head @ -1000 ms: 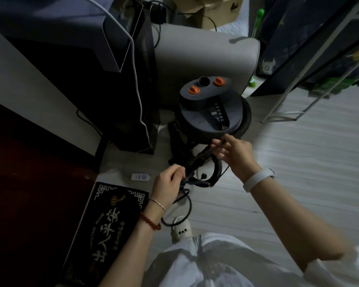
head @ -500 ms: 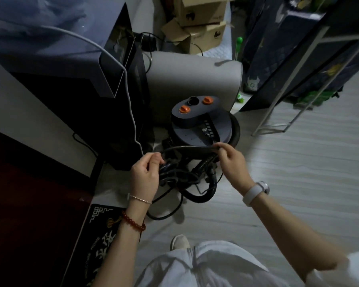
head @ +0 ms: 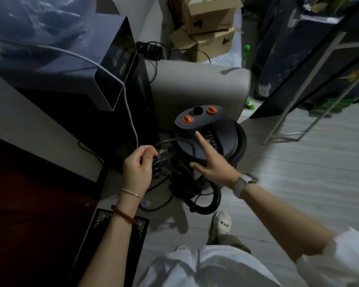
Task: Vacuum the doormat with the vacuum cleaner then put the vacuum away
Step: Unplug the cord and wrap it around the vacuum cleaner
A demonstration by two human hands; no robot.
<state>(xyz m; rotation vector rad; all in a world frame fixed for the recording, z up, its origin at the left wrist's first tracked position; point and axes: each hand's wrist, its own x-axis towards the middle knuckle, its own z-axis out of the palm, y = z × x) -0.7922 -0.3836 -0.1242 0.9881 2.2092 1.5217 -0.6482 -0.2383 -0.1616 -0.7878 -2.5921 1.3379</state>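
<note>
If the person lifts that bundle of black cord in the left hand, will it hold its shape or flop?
Probably flop: the cord hangs in loose uneven loops from the left hand. Free strands trailing on the floor could drag or snag on the ribbed hose. It looks light, as a loose fist holds it.

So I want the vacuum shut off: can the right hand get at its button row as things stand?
Probably yes. The right hand is open, its forefinger stretched over the vacuum cleaner beside the button row, with nothing between. The left hand holds the coiled cord off to one side.
</note>
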